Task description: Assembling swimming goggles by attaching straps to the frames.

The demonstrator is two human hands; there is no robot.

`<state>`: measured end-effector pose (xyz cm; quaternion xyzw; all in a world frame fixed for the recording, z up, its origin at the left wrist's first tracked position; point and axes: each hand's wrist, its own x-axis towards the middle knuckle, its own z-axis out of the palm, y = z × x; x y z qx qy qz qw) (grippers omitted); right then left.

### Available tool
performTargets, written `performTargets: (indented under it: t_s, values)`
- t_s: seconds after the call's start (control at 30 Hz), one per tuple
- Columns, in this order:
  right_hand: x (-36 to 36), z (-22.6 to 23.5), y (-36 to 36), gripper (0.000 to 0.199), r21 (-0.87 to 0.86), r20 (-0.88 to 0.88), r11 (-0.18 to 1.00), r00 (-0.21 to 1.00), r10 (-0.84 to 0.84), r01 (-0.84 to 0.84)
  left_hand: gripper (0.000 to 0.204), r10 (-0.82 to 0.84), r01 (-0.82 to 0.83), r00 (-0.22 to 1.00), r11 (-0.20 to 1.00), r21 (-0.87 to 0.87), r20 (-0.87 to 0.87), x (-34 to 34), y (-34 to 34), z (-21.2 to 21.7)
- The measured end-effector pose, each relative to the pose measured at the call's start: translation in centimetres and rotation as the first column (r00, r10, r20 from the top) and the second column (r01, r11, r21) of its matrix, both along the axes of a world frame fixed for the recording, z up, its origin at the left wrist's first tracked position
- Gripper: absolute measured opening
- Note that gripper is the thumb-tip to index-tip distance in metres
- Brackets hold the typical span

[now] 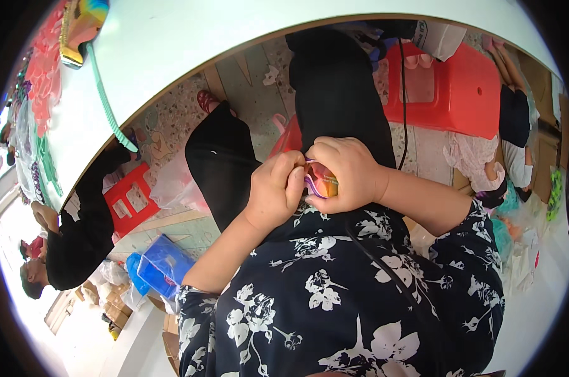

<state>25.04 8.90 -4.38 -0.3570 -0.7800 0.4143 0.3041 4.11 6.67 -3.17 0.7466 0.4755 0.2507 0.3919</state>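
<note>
Both my hands meet above my lap, below the table edge. Between them is a small printed card (pixel 326 186), orange, yellow and red, with a thin purple band (pixel 311 183) curving along its left side. My right hand (pixel 348 174) wraps around the card from the right, thumb below it. The fingers of my left hand (pixel 276 188) are closed at the band's left side, knuckles up. Much of the card and band lies hidden under my fingers, so their full shape cannot be made out.
A white table (pixel 190 44) curves across the top, bearing a teal toothed strip (pixel 105 103), a shiny rainbow-and-gold object (pixel 80 28) and red plastic pieces (pixel 44 81). Red stools (pixel 464 88) stand beyond my legs. A dark cable (pixel 403 94) hangs at right; another person (pixel 86 232) sits at left.
</note>
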Motion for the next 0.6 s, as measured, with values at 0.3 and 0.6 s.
performTargets:
  t_s: [0.3,0.6]
  values:
    - [1.3,2.3,-1.4,0.063,-0.156,0.025,0.987,0.999,0.035,-0.031,0.069,-0.172,0.171,0.985,0.975,-0.143,0.004,-2.0,-1.1,3.4]
    - [2.4,3.3,-4.6,0.072,-0.368,-0.03,0.928,0.998,0.054,-0.061,0.071,-0.134,0.17,0.983,0.921,-0.35,0.123,-3.8,-3.7,4.3]
